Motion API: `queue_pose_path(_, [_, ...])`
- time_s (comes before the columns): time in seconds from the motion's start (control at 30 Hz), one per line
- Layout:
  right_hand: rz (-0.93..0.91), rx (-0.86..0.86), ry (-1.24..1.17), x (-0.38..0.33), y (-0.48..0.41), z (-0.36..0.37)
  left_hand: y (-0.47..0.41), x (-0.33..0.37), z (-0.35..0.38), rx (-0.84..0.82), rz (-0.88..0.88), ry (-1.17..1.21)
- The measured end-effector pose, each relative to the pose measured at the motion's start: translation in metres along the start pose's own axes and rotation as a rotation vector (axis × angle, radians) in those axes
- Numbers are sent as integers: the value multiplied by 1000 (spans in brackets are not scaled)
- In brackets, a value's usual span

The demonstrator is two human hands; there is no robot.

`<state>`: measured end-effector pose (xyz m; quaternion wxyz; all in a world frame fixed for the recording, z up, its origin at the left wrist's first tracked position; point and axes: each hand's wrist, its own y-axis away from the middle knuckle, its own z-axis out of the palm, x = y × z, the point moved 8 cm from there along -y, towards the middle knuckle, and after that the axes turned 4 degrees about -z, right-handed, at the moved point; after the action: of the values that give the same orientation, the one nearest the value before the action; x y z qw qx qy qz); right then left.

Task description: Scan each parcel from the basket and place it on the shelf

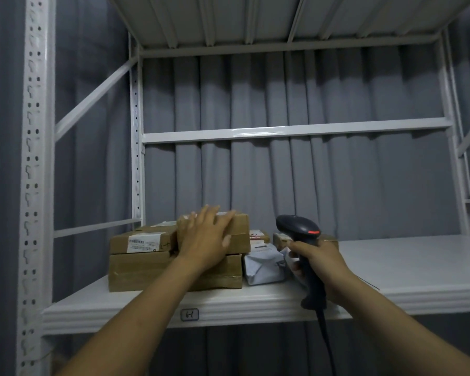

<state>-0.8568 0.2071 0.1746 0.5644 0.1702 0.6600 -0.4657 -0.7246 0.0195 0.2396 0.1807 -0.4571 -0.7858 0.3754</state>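
On my feed, a brown cardboard parcel (240, 230) sits on the white metal shelf (407, 267), on top of a stack at the shelf's left end. The left hand (205, 240) lies flat on it, fingers straight and spread, pressing on its top and near face without curling round it. Under this parcel is a wider cardboard box (147, 272). Just to its left, also on the wide box, is a labelled box (141, 241) with a white barcode sticker facing me.

Right of the stack and touching it lies a white plastic mailer (263, 264), with smaller parcels behind it that I cannot make out clearly.

The right hand (319, 263) is wrapped tightly round the handle of a black barcode scanner (299, 226), held upright in front of the shelf edge. Its cable (324, 337) hangs down.

A small handwritten tag (189, 314) is stuck on the shelf's front lip. Grey curtain (310, 172) hangs behind the rack.
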Motion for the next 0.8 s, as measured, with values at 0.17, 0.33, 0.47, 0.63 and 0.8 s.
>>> queue_pose_path(0.17, [-6,-20,17,10,4,-5,-1,3,28,-85,77,-223])
queue_pose_path(0.33, [-12,-23,75,16,14,-6,6,-25,31,-124,111,-304])
queue_pose_path(0.47, [17,-35,85,18,27,0,15,-18,25,-151,111,-285])
queue_pose_path(0.63, [34,-60,114,4,64,-2,54,3,9,-148,71,-87])
queue_pose_path(0.8, [57,-79,183,11,139,-19,139,24,19,-234,44,108])
